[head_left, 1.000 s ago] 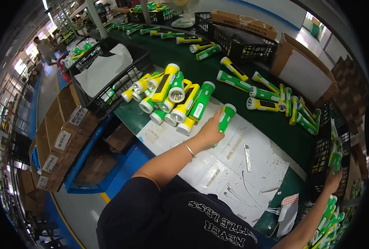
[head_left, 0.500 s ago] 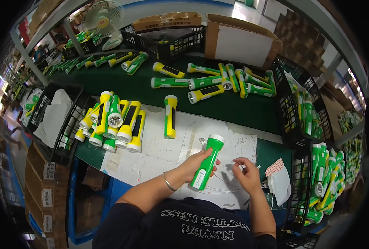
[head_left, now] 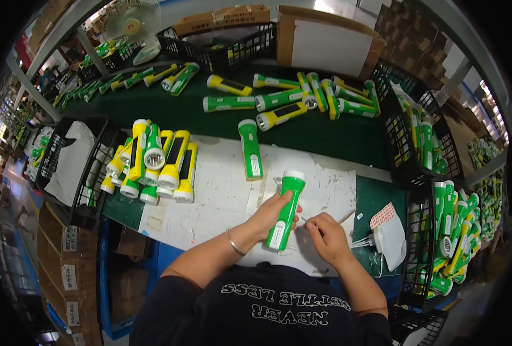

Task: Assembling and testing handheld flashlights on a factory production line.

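My left hand [head_left: 273, 215] is wrapped round a green flashlight [head_left: 286, 212] with a white head, its head pointing away from me and its white switch panel facing up. Close to its right side, my right hand [head_left: 328, 235] is closed in a pinch. A thin pale tip pokes out of those fingers toward the flashlight; what it belongs to is hidden. Farther off on the white work sheet [head_left: 215, 173] lies a single green flashlight [head_left: 250, 151], switch side up. White cables [head_left: 361, 242] run from a white device [head_left: 378, 237] toward my right hand.
A pile of green and yellow flashlights [head_left: 151, 154] lies at left beside a black crate [head_left: 91, 173]. More flashlights [head_left: 279, 99] lie on the dark green surface behind. Black crates [head_left: 420, 230] of flashlights stand at right. A cardboard box [head_left: 331, 49] stands at the back.
The lone flashlight on the sheet has turned from its black-panel side to its green switch side. My right hand has moved left, nearer the held flashlight, and its fingers have closed.
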`<state>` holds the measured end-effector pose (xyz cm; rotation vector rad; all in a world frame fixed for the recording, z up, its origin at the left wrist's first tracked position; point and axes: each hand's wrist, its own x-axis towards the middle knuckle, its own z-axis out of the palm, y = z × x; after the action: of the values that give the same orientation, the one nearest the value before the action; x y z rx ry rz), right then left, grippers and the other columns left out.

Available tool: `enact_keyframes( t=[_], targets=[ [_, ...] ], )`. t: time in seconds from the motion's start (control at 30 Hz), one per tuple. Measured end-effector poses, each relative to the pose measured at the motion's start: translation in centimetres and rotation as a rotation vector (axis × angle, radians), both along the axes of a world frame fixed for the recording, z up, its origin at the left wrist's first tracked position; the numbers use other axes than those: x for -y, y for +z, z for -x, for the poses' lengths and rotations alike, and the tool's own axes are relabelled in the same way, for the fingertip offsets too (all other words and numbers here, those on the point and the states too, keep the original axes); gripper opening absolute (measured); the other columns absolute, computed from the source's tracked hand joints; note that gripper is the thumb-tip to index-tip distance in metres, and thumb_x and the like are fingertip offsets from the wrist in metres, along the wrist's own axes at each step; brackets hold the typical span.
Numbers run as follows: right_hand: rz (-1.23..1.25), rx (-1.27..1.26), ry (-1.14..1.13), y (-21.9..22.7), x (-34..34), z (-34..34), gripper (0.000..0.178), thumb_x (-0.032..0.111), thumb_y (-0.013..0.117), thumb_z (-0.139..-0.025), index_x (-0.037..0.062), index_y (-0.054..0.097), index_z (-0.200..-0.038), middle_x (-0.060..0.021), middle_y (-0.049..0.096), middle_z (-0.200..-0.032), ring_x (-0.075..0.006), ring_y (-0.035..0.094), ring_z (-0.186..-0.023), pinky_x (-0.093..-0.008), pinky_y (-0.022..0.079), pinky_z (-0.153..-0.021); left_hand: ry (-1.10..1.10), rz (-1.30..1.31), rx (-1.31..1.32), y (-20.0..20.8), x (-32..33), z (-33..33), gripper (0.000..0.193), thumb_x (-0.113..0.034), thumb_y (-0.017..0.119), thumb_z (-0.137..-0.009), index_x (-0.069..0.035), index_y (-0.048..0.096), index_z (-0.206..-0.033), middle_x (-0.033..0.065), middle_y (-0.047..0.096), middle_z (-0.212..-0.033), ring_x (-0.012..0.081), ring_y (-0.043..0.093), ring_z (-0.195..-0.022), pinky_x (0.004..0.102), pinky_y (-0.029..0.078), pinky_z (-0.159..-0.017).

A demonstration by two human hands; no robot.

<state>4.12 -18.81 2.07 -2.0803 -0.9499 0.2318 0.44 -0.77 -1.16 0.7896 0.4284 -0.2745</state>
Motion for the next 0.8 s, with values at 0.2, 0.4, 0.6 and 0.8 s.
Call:
enact_keyframes(
  t=[0.2,0.4,0.6,0.8],
  targets=[
    [0.133,0.499,0.061,1.2,-1.8,0.4,0.006,0.013,0.061,-0.074,0.0092,0.057,-0.072,-0.0054,0.050,-0.065,-0.0243,0.052,-0.048,-0.0341,0.042,-0.044,0.042,-0.267,0.205,0.5,0.3,-0.3,0.032,-0.032,0.042,-0.094,-0.008,0.038,-0.115,0.0088,0.055,-0.091,0.0140,0.055,-0.069,0.0270,0.049,-0.059],
    [0.166,0.605,0.115,0.7,-2.7,1.1,0.012,0.016,0.064,-0.070,0.0108,0.053,-0.066,-0.0044,0.046,-0.060,-0.0223,0.049,-0.045,-0.0328,0.040,-0.041,0.010,-0.385,0.338,-1.1,0.2,0.4,0.038,-0.040,0.028,-0.096,-0.007,0.038,-0.113,0.0098,0.054,-0.093,0.0142,0.054,-0.070,0.0268,0.048,-0.062],
    [-0.059,0.429,0.554,0.5,-1.5,3.7,0.028,0.024,0.071,-0.065,0.0147,0.046,-0.058,-0.0009,0.042,-0.055,-0.0190,0.045,-0.043,-0.0307,0.035,-0.039,0.150,-0.225,0.226,0.0,-2.4,-0.3,0.040,-0.043,0.027,-0.095,-0.008,0.039,-0.111,0.0097,0.055,-0.091,0.0146,0.055,-0.069,0.0284,0.049,-0.059],
    [-0.070,0.064,-0.089,0.0,-4.3,0.9,0.034,0.020,0.071,-0.072,0.0072,0.042,-0.058,-0.0047,0.044,-0.053,-0.0232,0.045,-0.046,-0.0322,0.037,-0.043,0.063,-0.148,0.272,0.3,-0.4,0.3,0.030,-0.026,0.043,-0.093,-0.007,0.038,-0.116,0.0094,0.054,-0.094,0.0151,0.057,-0.074,0.0287,0.050,-0.065]
  ],
)
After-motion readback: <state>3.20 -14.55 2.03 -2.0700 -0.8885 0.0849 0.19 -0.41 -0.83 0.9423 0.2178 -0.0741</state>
